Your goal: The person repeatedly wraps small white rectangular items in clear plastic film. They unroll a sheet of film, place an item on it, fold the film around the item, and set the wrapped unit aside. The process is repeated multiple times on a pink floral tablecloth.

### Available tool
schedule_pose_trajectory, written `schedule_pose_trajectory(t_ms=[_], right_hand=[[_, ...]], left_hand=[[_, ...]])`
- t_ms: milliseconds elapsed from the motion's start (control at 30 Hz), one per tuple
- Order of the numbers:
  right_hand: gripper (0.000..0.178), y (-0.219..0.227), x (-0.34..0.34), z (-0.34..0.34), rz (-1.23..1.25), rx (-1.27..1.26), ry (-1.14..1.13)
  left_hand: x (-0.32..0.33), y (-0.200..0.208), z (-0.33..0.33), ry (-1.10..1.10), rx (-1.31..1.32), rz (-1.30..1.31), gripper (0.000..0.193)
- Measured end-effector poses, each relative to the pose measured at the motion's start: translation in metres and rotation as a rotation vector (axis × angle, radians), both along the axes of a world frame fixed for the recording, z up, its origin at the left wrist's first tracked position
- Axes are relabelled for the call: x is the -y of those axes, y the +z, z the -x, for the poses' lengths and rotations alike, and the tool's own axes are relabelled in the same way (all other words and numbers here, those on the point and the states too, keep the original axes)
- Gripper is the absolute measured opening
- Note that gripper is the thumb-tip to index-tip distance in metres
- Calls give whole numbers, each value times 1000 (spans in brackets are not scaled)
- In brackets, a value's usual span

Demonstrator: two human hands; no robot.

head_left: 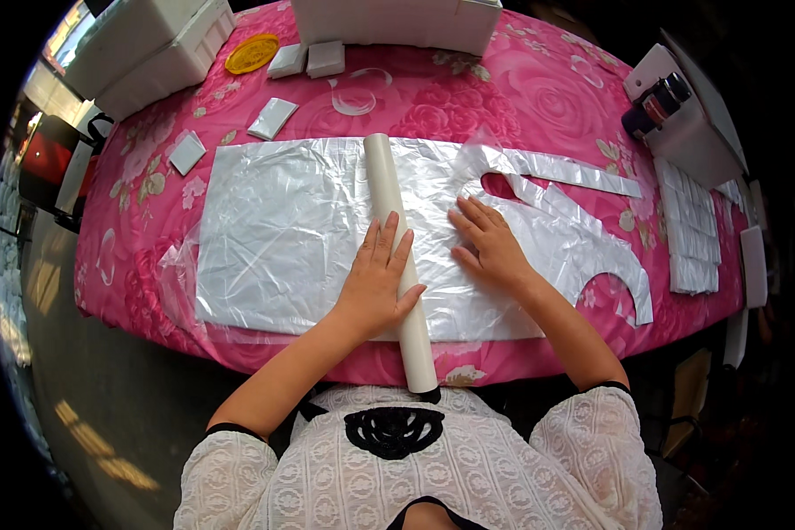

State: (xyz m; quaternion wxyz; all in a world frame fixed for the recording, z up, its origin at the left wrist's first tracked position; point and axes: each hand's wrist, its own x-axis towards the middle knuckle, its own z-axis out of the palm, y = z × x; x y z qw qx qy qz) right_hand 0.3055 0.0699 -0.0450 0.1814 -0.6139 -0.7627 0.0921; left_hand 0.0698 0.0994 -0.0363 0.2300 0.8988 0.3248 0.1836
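A stack of silvery-white thin plastic sheets (265, 230), shaped like disposable aprons with straps and cut-out curves at the right end, lies flat across the table in front of me. Across it, pointing away from me, rests a pale cream tube (384, 177) whose near end overhangs the table edge. My left hand (379, 278) lies on the tube with fingers outstretched, pressing on it from above rather than wrapping round it. To the right of the tube, my right hand (488, 240) is spread flat on the sheets, near the neck cut-out. Clear film pokes out beyond the sheets' left edge.
Small folded white packets (272, 118) lie on the pink floral tablecloth (539, 88) beyond the sheets, beside a yellow round lid (252, 55). White foam boxes (397, 22) stand along the back. Folded plastic bundles (691, 230) and a dark bottle (662, 97) are at the right.
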Motion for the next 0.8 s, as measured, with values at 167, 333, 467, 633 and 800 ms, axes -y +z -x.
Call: schedule_pose_trajectory(t_ms=[167, 333, 467, 633, 800], right_hand=[[54, 8, 11, -47, 35, 114, -214], [55, -12, 27, -116, -202, 346, -574], [38, -17, 44, -143, -259, 261, -679], [14, 0, 48, -134, -276, 144, -650], [12, 17, 50, -122, -586, 126, -497]], left_hand=[[10, -2, -10, 2, -4, -18, 69], [14, 3, -17, 10, -54, 8, 65], [15, 2, -16, 18, -57, -17, 64], [15, 0, -15, 26, -39, -37, 63], [15, 0, -16, 22, -22, -38, 62]])
